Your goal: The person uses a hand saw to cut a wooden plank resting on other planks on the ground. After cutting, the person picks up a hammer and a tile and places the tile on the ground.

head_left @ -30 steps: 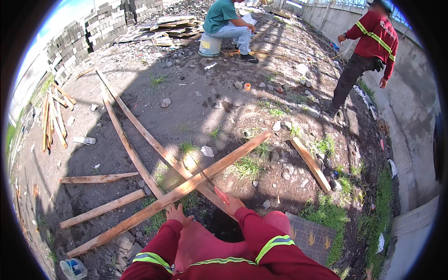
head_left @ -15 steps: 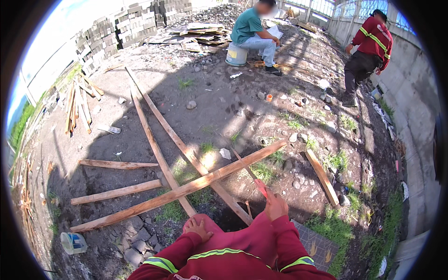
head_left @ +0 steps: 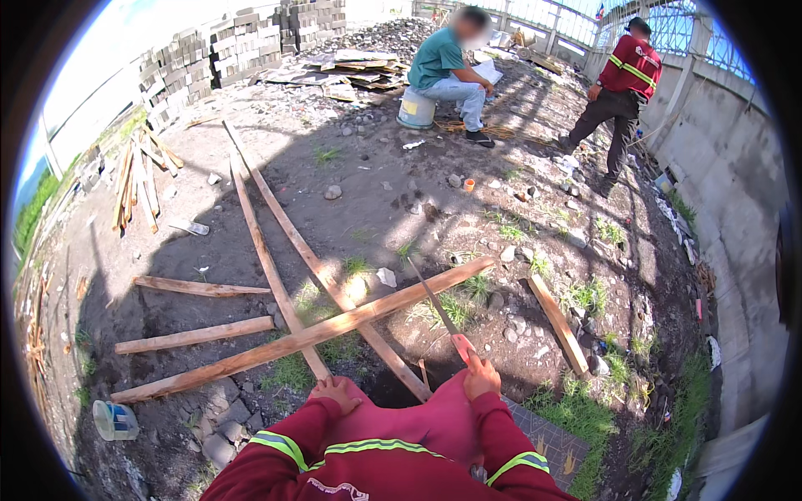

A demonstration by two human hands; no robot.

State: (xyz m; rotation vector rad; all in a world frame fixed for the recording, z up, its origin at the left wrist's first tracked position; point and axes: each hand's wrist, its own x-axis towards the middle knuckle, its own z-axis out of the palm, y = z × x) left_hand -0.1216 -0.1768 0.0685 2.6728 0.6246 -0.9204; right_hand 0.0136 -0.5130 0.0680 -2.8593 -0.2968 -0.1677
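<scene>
My right hand (head_left: pixel 481 376) is closed round the red handle of a handsaw (head_left: pixel 462 346). The saw's thin blade slants up and away, passing the right part of a long wooden beam (head_left: pixel 259 357); whether it touches the wood I cannot tell. My left hand (head_left: pixel 336 394) rests on my left knee with its fingers laid over it, holding nothing. Close by it is the near end of a long narrow plank (head_left: pixel 277 284). The beam lies across this plank and a second long plank (head_left: pixel 313 259).
Two short wood pieces (head_left: pixel 200 334) lie at left, another (head_left: pixel 558 326) at right. A clear bucket (head_left: pixel 115 420) stands lower left. A person in green (head_left: pixel 439 63) sits on a bucket ahead; another in red (head_left: pixel 631 71) walks by the concrete wall (head_left: pixel 723 184). Stones and grass dot the ground.
My left hand has shifted left and forward on my knee. My right hand still holds the saw, slightly lower in view. The person in red has stepped along the wall; the view has shifted slightly.
</scene>
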